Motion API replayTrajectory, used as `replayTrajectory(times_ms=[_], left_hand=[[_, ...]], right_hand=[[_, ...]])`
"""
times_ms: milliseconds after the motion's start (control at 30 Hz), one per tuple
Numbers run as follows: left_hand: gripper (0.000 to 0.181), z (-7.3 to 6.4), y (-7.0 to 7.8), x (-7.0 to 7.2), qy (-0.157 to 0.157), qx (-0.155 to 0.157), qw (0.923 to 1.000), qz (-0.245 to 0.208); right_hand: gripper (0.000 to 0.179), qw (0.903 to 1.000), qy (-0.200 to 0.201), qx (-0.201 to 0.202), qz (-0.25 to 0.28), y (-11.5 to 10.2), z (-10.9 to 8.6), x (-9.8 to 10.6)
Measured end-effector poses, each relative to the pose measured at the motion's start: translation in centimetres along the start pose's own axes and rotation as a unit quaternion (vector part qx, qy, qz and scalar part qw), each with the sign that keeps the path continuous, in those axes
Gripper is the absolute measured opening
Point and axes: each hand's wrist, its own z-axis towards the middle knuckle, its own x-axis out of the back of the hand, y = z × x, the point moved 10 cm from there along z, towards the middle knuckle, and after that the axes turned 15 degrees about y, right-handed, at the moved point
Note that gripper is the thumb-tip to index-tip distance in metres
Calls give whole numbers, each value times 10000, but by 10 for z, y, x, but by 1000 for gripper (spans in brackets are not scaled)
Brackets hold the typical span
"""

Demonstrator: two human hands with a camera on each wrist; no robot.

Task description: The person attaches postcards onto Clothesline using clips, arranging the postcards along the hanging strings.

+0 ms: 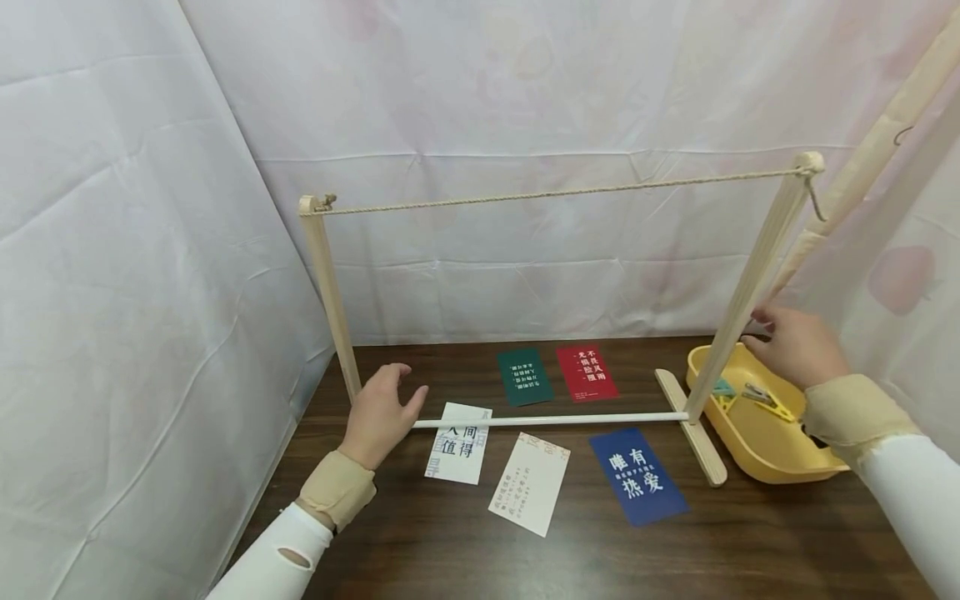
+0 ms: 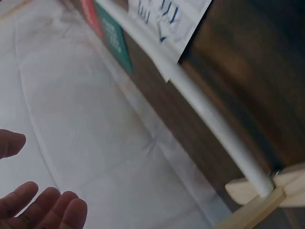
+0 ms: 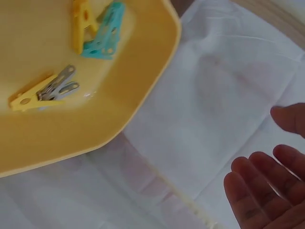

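My left hand (image 1: 381,417) hovers by the foot of the rack's left post (image 1: 330,300), thumb and fingers apart with nothing between them. Just right of it, a white card (image 1: 459,454) with dark characters lies partly under the white crossbar (image 1: 570,419). At the right, my right hand (image 1: 795,343) is held over the back of a yellow basin (image 1: 780,475), beside the right post (image 1: 750,283). Its fingers (image 3: 248,200) are loosely bent and hold nothing. Inside the basin are a yellow-and-grey clothespin (image 3: 45,93), a turquoise clothespin (image 3: 106,36) and a yellow clothespin (image 3: 82,24).
A rope (image 1: 555,194) stretches between the post tops. Behind the crossbar lie a green card (image 1: 524,377) and a red card (image 1: 587,373). In front are a cream card (image 1: 529,483) and a blue card (image 1: 637,477), on the dark wooden table (image 1: 420,550). White curtains (image 1: 525,83) surround it.
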Motion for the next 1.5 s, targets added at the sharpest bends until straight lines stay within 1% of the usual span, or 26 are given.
replayTrajectory(times_ms=[100,267,367,467,600,733,867,1033,1133,1200,1300,1367,1433,1500], left_hand=[[42,-8,0,-11,-210,106,9997,117],[42,-23,3,-27,-523,143,9978,392],[37,-33,5,-36,-609,64,9967,542],[35,-42,7,-44,-694,42,9954,665],[37,-54,5,-55,-941,107,9915,888],[39,-65,3,-64,-1242,147,9848,1201],[48,-76,-1,-72,-1494,252,9781,1426],[58,-86,-5,-79,-1630,392,9724,1624],[67,-89,-3,-81,-1694,413,9690,1750],[71,-89,-2,-82,-1721,396,9670,1836],[76,-90,-1,-84,-1799,427,9630,1960],[79,-90,-1,-86,-1863,500,9600,2029],[83,-91,-2,-88,-1932,568,9568,2096],[89,-92,-2,-90,-2025,621,9527,2181]], right_hand=[[33,9996,-171,203,-105,2,-1,-8],[34,9969,-720,242,-224,7,-4,-23],[36,9930,-1132,205,-280,10,-7,-31],[41,9883,-1450,268,-398,13,-12,-40],[49,9831,-1709,432,-496,15,-18,-50],[53,9796,-1846,564,-555,18,-22,-60],[53,9756,-1971,740,-621,21,-25,-70],[50,9700,-2205,834,-589,23,-29,-85],[46,9692,-2256,810,-566,24,-30,-91],[45,9693,-2223,891,-560,22,-30,-95],[43,9682,-2151,1155,-546,19,-30,-101],[44,9668,-2101,1343,-556,18,-30,-105],[45,9650,-2067,1501,-590,20,-31,-111],[46,9648,-2013,1562,-651,26,-32,-117]])
